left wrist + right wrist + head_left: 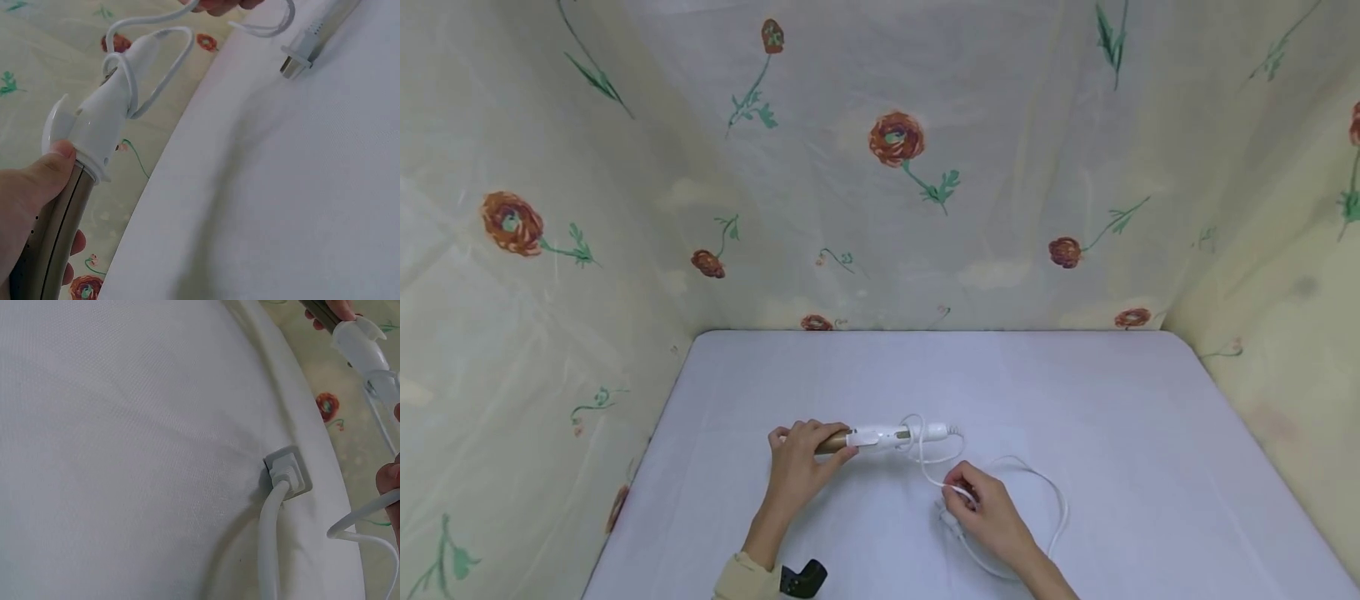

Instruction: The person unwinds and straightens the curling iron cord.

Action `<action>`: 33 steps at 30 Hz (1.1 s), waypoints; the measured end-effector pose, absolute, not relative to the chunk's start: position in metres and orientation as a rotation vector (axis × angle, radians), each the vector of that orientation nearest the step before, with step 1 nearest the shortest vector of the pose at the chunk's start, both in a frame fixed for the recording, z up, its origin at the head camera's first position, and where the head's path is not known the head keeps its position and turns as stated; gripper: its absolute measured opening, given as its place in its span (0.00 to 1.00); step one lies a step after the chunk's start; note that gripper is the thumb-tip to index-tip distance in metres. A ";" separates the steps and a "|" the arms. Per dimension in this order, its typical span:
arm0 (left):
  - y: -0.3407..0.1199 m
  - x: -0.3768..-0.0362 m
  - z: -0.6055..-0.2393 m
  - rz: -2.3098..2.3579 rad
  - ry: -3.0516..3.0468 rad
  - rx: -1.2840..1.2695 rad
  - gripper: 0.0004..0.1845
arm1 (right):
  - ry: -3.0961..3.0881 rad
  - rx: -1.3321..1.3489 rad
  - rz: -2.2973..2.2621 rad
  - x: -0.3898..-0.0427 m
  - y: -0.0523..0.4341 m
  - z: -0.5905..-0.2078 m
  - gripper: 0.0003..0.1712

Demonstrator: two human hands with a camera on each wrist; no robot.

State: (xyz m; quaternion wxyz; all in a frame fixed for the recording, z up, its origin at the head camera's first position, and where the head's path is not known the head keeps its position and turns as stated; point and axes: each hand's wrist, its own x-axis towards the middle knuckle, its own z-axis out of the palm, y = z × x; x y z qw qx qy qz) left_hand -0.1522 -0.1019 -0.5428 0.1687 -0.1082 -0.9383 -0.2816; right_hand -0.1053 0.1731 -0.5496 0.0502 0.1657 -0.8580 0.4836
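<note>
A hair curling iron (874, 437) with a white handle and a gold-brown barrel is held level over the table. My left hand (801, 462) grips its barrel (53, 231), thumb close to the white handle. Around the handle the white cord (133, 87) makes a loop. To the right and nearer the front, my right hand (988, 510) pinches the cord between thumb and fingers. The plug (300, 57) lies on the white tabletop, below the right hand in the head view. In the right wrist view, only some fingertips (389, 478) show at the right edge.
The rest of the cord (1063, 508) curves in a wide loop to the right of my right hand. A black object (805, 578) sits beside the left sleeve (747, 578). Flower-patterned sheets (880, 233) hang around the white table (1120, 433) on the left, back and right.
</note>
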 end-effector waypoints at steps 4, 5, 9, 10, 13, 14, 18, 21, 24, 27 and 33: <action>-0.103 -0.153 -0.543 -0.806 -2.659 -0.321 0.19 | -2.553 0.592 1.448 -0.107 0.173 -0.544 0.10; -0.103 -0.153 -0.542 -0.817 -2.656 -0.321 0.19 | -2.544 0.601 1.454 -0.107 0.173 -0.543 0.10; -0.103 -0.154 -0.544 -0.835 -2.671 -0.309 0.19 | -2.536 0.623 1.473 -0.107 0.174 -0.539 0.10; -0.103 -0.154 -0.545 -0.830 -2.678 -0.306 0.19 | -2.531 0.634 1.482 -0.107 0.174 -0.537 0.10; -0.103 -0.154 -0.548 -0.809 -2.695 -0.304 0.19 | -2.493 0.684 1.484 -0.104 0.172 -0.526 0.10; -0.103 -0.154 -0.549 -0.811 -2.698 -0.308 0.19 | -2.477 0.702 1.476 -0.102 0.171 -0.520 0.10; -0.103 -0.153 -0.551 -0.814 -2.717 -0.327 0.19 | -2.388 0.773 1.443 -0.098 0.167 -0.496 0.11; -0.103 -0.152 -0.552 -0.817 -2.725 -0.347 0.19 | -2.350 0.808 1.412 -0.101 0.167 -0.491 0.11; -0.102 -0.151 -0.553 -0.828 -2.724 -0.366 0.20 | -2.347 0.807 1.377 -0.105 0.169 -0.488 0.10; -0.102 -0.151 -0.554 -0.826 -2.726 -0.381 0.20 | -2.353 0.786 1.346 -0.109 0.169 -0.483 0.10; -0.102 -0.149 -0.557 -0.820 -2.748 -0.414 0.20 | -2.293 0.825 1.283 -0.116 0.173 -0.479 0.07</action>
